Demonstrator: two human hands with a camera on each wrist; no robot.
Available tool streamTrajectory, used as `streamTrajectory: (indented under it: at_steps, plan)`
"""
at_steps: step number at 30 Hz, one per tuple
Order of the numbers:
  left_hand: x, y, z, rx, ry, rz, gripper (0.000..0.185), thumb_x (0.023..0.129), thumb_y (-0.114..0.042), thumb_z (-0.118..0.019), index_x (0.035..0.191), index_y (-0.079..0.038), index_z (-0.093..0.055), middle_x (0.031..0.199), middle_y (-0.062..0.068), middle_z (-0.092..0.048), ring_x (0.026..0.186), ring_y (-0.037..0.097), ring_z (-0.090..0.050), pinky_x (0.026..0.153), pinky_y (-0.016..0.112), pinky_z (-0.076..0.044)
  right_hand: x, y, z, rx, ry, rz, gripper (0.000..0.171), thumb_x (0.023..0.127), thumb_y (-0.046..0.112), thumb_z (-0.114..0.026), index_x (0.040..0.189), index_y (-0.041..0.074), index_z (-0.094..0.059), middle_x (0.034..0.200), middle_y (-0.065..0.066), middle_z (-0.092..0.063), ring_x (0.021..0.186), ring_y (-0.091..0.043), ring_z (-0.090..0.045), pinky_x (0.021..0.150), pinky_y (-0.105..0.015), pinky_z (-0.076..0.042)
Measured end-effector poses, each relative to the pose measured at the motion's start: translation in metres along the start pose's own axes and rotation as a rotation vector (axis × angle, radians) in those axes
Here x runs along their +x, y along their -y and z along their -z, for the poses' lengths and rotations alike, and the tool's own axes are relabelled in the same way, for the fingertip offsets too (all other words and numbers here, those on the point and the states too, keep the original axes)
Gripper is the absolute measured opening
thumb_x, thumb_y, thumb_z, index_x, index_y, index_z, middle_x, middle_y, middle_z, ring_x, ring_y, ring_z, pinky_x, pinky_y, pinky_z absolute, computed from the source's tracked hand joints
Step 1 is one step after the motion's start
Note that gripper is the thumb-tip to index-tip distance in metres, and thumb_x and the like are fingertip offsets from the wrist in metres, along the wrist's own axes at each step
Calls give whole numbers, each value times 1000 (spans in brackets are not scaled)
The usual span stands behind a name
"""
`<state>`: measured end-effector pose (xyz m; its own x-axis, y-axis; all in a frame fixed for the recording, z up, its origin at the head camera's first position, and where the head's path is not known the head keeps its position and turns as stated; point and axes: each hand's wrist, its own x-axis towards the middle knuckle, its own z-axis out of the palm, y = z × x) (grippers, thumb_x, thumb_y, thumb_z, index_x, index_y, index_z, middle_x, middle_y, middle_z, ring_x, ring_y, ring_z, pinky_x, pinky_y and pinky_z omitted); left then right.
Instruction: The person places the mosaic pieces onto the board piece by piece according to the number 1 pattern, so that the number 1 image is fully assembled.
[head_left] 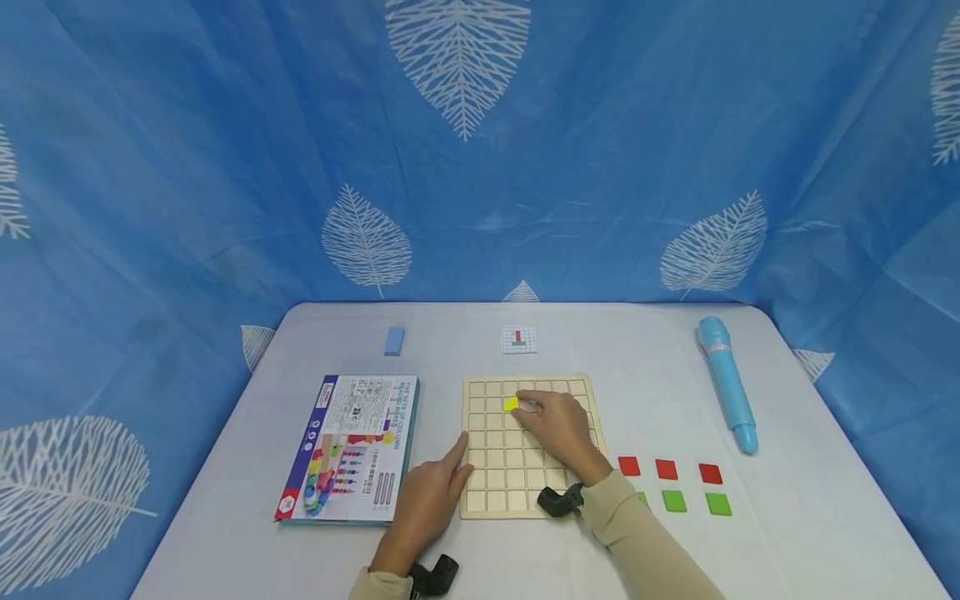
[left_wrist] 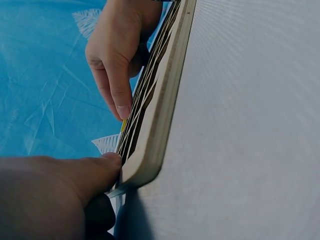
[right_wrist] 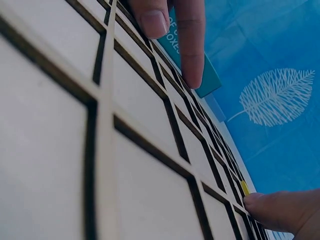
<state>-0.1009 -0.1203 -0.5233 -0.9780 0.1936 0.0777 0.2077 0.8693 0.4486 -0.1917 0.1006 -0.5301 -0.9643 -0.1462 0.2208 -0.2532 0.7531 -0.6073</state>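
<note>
Both hands work at the wooden grid board (head_left: 529,446), which lies flat on the white table (head_left: 600,567) and serves as the landmark for everything else. The right hand (head_left: 557,429) reaches across the board from its near right corner, and its fingertips (right_wrist: 270,210) press on a yellow tile (head_left: 511,404) that sits in a cell near the board's far edge, left of centre. Whether the tile is pinched or only pushed down is hard to tell, since the wrist view shows little more than a thin yellow edge beside a fingertip. The left hand (head_left: 429,500) rests against the board's left edge near the front corner, fingers loosely extended and touching the rim, gripping nothing.

Left of the board, just beside it, lies a printed game box (head_left: 351,448). Beyond the board's far edge sits a small pattern card (head_left: 519,339) with a red and green design, and further left of that a light blue block (head_left: 394,340). Right of the board, near its front corner, lie three red tiles (head_left: 666,469) in a row with green tiles (head_left: 696,502) just in front of them. Well to the right of the board lies a light blue pen-shaped device (head_left: 727,383).
</note>
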Motion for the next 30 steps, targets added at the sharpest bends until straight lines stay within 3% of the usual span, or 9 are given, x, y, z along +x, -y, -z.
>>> streamTrajectory:
  at_steps: [5, 14, 19, 26, 30]
  plan:
    - [-1, 0, -1, 9, 10, 10, 52, 93, -38, -56, 139, -16, -46, 65, -7, -61, 55, 1, -49, 59, 26, -45, -2, 0, 1, 20, 2, -2, 32, 80, 36, -72, 108, 20, -72, 43, 11, -39, 40, -6, -29, 39, -28, -28]
    - [-2, -2, 0, 15, -22, 7, 51, 92, -35, -59, 138, -17, -48, 81, 3, -69, 60, 5, -55, 59, 28, -46, 0, -1, 6, 94, -5, -24, 30, 81, 36, -72, 108, 22, -71, 44, 7, -39, 38, -8, -32, 38, -28, -29]
    - [-2, -2, -1, 18, -25, 7, 52, 91, -35, -60, 138, -17, -48, 69, -2, -64, 56, 3, -49, 57, 26, -43, 0, 1, 11, 125, -3, -53, 29, 82, 37, -70, 108, 23, -71, 44, 5, -39, 39, -9, -31, 40, -30, -31]
    - [-2, -1, 0, -24, -28, -20, 52, 92, -32, -59, 139, -14, -47, 48, -13, -38, 43, 4, -39, 46, 23, -34, -1, 10, 27, 157, -18, -56, 30, 80, 36, -73, 108, 24, -71, 46, 3, -35, 40, -10, -27, 40, -28, -28]
    - [-3, -1, -1, -21, -27, -22, 52, 92, -34, -59, 139, -14, -47, 49, -12, -42, 45, 3, -40, 48, 23, -36, -5, 13, 39, 159, -33, -6, 30, 81, 35, -73, 107, 22, -72, 44, 6, -33, 40, -8, -26, 40, -28, -28]
